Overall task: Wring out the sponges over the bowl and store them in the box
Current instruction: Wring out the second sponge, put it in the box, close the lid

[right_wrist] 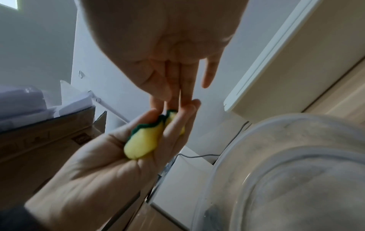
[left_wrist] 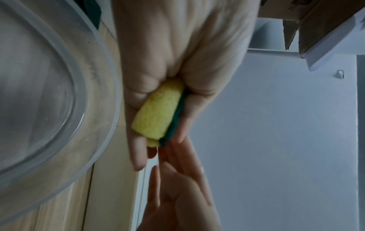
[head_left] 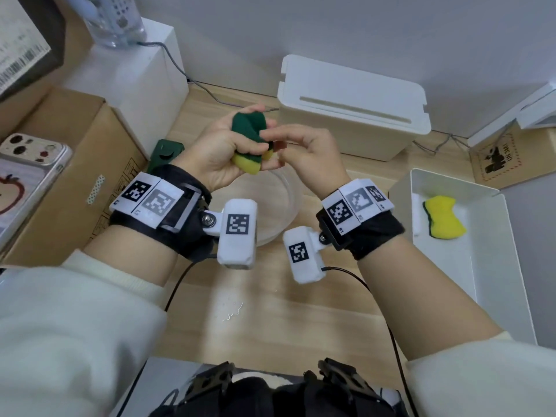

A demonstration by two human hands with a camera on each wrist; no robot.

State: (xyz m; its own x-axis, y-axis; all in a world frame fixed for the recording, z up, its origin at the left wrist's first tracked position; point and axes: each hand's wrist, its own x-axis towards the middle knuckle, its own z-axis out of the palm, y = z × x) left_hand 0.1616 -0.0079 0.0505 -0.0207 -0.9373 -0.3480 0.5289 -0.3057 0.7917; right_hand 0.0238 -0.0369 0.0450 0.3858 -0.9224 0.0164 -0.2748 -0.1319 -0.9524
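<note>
A yellow sponge with a green scouring side (head_left: 249, 130) is folded and squeezed in my left hand (head_left: 222, 149), held above the clear bowl (head_left: 288, 203). In the left wrist view the sponge (left_wrist: 156, 112) bulges out between the palm and fingers of my left hand (left_wrist: 173, 62). My right hand (head_left: 301, 152) reaches in from the right, its fairly straight fingertips (right_wrist: 185, 100) touching the sponge's end (right_wrist: 142, 143). A second yellow sponge (head_left: 445, 218) lies in the open white box (head_left: 451, 296) at the right.
A white lidded bin (head_left: 352, 115) stands behind the bowl. Cardboard boxes (head_left: 75, 164) with phones (head_left: 27, 158) on them fill the left side, next to a dark green object (head_left: 165, 152). A grey cable (head_left: 210, 88) runs along the back wall. Droplets (head_left: 231, 308) mark the wooden table.
</note>
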